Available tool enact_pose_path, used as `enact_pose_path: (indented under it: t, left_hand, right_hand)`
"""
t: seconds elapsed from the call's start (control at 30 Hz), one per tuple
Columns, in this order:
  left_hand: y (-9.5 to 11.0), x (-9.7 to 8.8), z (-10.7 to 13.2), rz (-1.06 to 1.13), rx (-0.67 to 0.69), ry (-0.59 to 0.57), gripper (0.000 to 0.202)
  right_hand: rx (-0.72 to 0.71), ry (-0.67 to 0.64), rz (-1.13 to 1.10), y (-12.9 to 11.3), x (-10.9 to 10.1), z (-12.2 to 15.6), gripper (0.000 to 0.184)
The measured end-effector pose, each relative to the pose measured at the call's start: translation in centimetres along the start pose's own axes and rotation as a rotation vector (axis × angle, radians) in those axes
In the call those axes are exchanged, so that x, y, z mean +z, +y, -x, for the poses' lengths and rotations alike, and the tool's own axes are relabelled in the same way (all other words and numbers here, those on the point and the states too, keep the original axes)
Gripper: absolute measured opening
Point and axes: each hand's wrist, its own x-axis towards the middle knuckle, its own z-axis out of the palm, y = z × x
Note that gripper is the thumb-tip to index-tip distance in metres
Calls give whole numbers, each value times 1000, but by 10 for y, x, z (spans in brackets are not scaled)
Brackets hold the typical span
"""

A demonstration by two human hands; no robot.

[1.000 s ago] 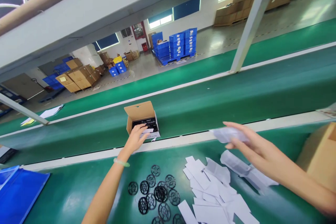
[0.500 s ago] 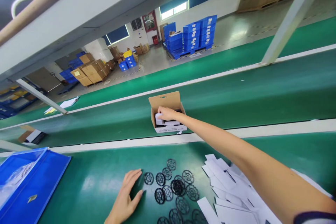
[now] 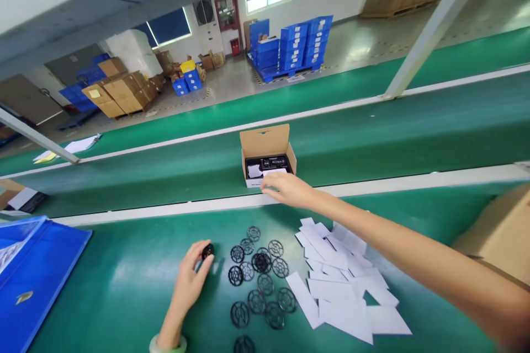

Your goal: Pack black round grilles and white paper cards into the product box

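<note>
My left hand (image 3: 191, 274) pinches a black spoked disc (image 3: 207, 251) between thumb and fingertips, held just above the green table. More black spoked discs (image 3: 265, 284) lie scattered to its right, some overlapping. My right hand (image 3: 287, 190) is at the front of an open cardboard box (image 3: 265, 143), palm down, its fingers and thumb slightly apart with nothing visible between them. The box stands on the green conveyor belt with its lid up. Inside it are a black tray with black parts (image 3: 275, 162) and folded white paper (image 3: 254, 171). My right hand hides part of its front wall.
Loose white paper strips (image 3: 343, 287) lie piled under my right forearm. A blue bin (image 3: 53, 276) stands at left. Another open box (image 3: 20, 198) sits on the belt (image 3: 144, 187) at far left. A white rail (image 3: 165, 208) separates table and belt; a brown carton (image 3: 497, 231) is at right.
My right hand has come out of the box, back towards me. My left hand has closed on one black disc and lifted it off the table. The view has shifted.
</note>
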Motion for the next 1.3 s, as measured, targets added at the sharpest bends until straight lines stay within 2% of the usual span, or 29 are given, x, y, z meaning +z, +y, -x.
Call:
enact_pose_path:
  t: [0.07,0.13,0.23,0.3,0.37,0.43,0.53,0.63,0.7,0.8,0.9,1.0,1.1,1.2,1.3]
  left_hand:
    - [5,2,14,326,-157,98,42]
    - [15,8,29,637,-290,157,45]
    - [33,25,53,890,-409,217,41]
    - [47,39,70,938,-441,249,36]
    - [60,55,85,956,-462,235,32]
    - [72,70,100,988,-493,178,29]
    - [85,94,116,1046,-554,119,25]
    - [90,114,127,1080,-603,88,26]
    - [89,123,132,1079,-611,66,28]
    - [84,130,137,1031,-591,43,34]
    - [76,140,138,967,-548,13,41]
    - [71,160,138,965,-475,-48,47]
    - [72,183,137,1051,-439,-16,41]
    - [80,192,135,1114,-475,-22,30]
    - [89,187,133,1130,-494,-91,24]
  right_hand:
    - [-103,-92,-111,-15,8,35,11]
    - [-152,-196,-158,-30,22,62,26]
    - [-173,-269,-169,-46,41,84,45]
    - [-155,-240,-178,-49,45,92,48]
    - [-95,-164,-170,-47,38,101,47]
    - [-28,-117,-141,-46,27,114,40]
    - [16,-156,-66,-56,16,138,23]
    - [57,-218,76,-74,25,161,28]
    - [115,-216,130,-81,36,172,22]
    - [214,-116,25,-79,43,182,13]
    - [290,71,-247,-79,35,188,14]
    - [305,265,-541,-100,24,193,13]
    - [243,331,-687,-126,14,201,14]
    - [211,398,-612,-124,-1,217,10]
    - [325,514,-261,-84,-22,246,11]
